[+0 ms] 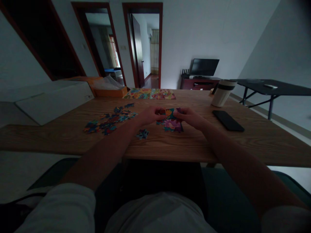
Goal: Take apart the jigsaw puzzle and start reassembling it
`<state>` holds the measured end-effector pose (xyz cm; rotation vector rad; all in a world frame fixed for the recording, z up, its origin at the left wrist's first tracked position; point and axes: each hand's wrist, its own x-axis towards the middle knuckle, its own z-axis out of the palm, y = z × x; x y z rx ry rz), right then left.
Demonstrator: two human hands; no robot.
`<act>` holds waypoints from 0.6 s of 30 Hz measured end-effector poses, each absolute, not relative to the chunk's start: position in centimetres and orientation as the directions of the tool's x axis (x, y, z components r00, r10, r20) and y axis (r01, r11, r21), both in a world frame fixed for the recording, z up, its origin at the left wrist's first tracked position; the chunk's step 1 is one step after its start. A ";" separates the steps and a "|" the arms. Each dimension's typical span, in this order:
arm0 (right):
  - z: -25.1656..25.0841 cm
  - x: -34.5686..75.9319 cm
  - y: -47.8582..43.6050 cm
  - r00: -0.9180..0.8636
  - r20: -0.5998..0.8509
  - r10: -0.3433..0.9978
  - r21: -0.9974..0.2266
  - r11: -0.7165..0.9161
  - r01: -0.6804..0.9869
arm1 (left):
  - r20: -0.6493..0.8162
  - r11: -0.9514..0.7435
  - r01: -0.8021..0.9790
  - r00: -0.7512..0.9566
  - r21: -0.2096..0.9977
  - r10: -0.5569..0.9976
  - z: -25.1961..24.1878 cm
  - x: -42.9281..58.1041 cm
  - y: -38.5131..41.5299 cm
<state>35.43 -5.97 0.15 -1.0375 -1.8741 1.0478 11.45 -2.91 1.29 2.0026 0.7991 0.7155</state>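
Note:
A partly joined jigsaw puzzle (171,125) in pink, purple and teal lies on the wooden table in front of me. At its upper left edge, my left hand (152,115) is closed, with a dark reddish puzzle piece at its fingertips. My right hand (189,116) grips the puzzle's upper right part, its fingers bent over the purple pieces. Both hands partly cover the puzzle's top. A small blue-grey cluster of puzzle pieces (143,134) sits apart, below my left wrist. Further left spreads a pile of loose puzzle pieces (111,119).
Behind the puzzle lies a colourful picture sheet (162,94). An orange box (110,93) with clear plastic and a large white box (55,98) stand at the left. On the right are a tumbler (221,94) and a black phone (227,120). The table's front edge (167,158) runs below my forearms.

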 end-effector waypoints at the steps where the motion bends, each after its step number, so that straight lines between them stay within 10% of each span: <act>1: 0.1 35.5 -5.9 -0.396 0.209 0.894 -0.895 0.338 0.291 | 0.189 -0.445 0.269 0.638 0.854 0.747 1.3 11.4 -2.9; 18: -1.2 35.9 -4.1 -0.188 0.219 0.958 -0.835 0.283 0.472 | 0.194 -0.378 0.166 0.636 0.911 0.747 2.0 11.7 -3.9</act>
